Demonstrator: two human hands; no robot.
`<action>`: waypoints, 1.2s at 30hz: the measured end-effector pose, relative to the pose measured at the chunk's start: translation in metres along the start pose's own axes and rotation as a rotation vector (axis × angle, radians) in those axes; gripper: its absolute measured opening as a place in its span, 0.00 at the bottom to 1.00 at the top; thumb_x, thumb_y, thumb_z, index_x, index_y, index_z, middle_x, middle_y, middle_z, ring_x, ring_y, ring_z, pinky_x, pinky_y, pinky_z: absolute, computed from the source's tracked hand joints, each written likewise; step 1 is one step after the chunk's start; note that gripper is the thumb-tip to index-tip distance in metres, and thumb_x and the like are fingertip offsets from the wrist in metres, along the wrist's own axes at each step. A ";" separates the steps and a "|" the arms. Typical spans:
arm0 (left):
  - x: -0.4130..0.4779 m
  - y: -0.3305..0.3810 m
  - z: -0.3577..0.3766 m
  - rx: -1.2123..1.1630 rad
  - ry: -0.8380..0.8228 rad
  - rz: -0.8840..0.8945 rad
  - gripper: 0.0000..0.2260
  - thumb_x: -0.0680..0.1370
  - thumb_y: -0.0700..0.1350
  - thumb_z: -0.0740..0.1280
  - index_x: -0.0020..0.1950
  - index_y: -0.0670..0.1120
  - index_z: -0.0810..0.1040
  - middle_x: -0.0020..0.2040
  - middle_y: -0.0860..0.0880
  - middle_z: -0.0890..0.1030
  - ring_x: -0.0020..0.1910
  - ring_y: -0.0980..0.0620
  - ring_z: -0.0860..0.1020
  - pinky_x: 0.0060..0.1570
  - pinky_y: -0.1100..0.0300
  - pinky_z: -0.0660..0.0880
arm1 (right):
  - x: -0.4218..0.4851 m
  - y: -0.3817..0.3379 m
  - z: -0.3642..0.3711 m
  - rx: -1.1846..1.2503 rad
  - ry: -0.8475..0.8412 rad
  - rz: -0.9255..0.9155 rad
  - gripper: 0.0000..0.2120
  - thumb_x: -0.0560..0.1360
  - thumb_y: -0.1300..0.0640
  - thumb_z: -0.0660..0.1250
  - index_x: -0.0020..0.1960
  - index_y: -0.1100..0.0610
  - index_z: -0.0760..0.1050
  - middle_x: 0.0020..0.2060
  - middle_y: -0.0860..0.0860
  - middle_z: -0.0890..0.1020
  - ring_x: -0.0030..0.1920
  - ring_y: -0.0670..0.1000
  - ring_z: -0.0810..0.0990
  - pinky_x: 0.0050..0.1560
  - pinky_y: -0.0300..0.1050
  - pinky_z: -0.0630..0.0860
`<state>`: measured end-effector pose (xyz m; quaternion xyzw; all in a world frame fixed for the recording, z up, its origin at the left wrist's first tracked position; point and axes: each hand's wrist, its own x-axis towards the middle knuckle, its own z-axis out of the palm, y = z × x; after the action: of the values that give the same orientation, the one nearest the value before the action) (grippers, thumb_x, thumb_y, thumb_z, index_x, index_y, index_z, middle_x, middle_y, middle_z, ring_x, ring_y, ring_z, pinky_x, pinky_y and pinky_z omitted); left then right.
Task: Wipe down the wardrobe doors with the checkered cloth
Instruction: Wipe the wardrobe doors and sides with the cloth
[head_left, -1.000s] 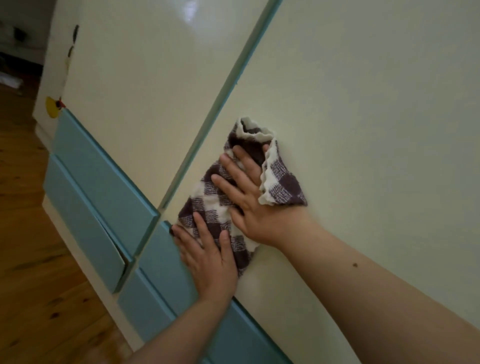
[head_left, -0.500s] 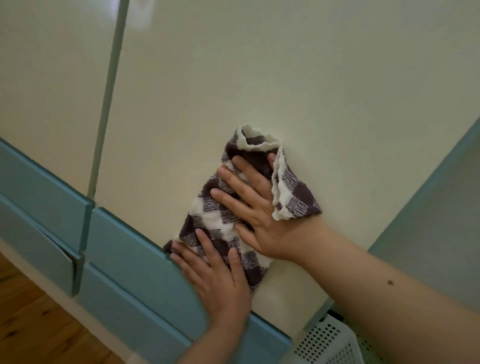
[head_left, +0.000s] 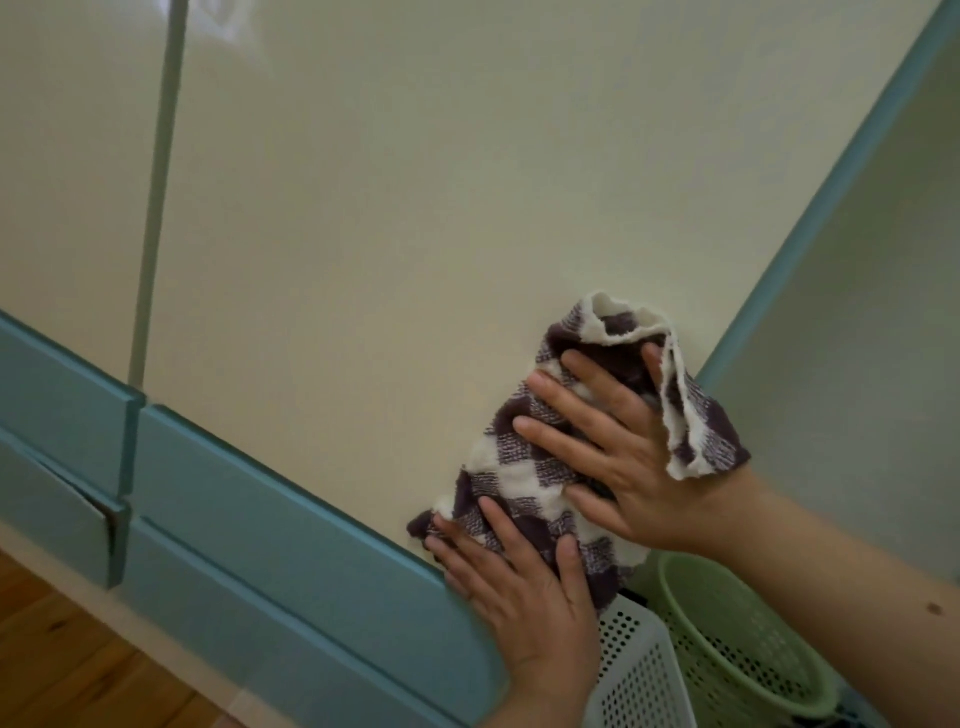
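Wardrobe doors fill most of the view: a cream wardrobe door (head_left: 415, 197) in the middle, a second cream door (head_left: 67, 171) to its left across a narrow pale-green gap. Teal drawer fronts (head_left: 291, 566) run below the doors, and a teal strip (head_left: 831, 192) marks the middle door's right edge. Wooden floor (head_left: 62, 660) shows at the lower left. Beside the wardrobe's lower right corner stand a green perforated basket (head_left: 737, 654) and a white perforated basket (head_left: 644, 670), touching or nearly so.

The checkered cloth (head_left: 524, 467), purple and white, lies crumpled against the lower right corner of the middle door. The right hand (head_left: 623, 452) presses flat on its upper part, fingers spread wide, a fold draped over the thumb side. The left hand (head_left: 524, 587) presses the cloth's lower end at the door's bottom edge, fingers extended and close together, palm overlapping the top drawer front.
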<state>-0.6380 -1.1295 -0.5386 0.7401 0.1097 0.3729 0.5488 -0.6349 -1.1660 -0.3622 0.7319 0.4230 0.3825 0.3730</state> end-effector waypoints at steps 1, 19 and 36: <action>-0.001 -0.001 0.001 0.007 -0.006 -0.003 0.31 0.79 0.62 0.42 0.76 0.47 0.40 0.75 0.43 0.34 0.74 0.42 0.37 0.62 0.34 0.50 | -0.002 0.002 -0.001 -0.008 -0.004 -0.002 0.28 0.74 0.45 0.58 0.72 0.52 0.64 0.73 0.54 0.62 0.74 0.57 0.56 0.70 0.65 0.38; 0.088 -0.003 -0.047 0.211 -0.013 0.501 0.31 0.78 0.64 0.43 0.76 0.50 0.40 0.75 0.43 0.36 0.74 0.40 0.40 0.70 0.44 0.41 | 0.020 0.011 -0.008 -0.121 0.037 0.110 0.29 0.74 0.42 0.57 0.73 0.51 0.62 0.73 0.54 0.61 0.74 0.58 0.56 0.69 0.68 0.37; 0.265 0.047 -0.114 0.321 0.144 0.893 0.34 0.76 0.66 0.43 0.76 0.48 0.42 0.75 0.40 0.47 0.75 0.44 0.41 0.71 0.46 0.43 | 0.105 0.050 -0.014 -0.315 0.332 0.629 0.26 0.77 0.42 0.53 0.73 0.47 0.59 0.73 0.52 0.61 0.73 0.59 0.55 0.67 0.65 0.41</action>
<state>-0.5413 -0.9128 -0.3687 0.7625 -0.1251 0.6009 0.2045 -0.5934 -1.0858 -0.2873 0.6879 0.1685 0.6516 0.2717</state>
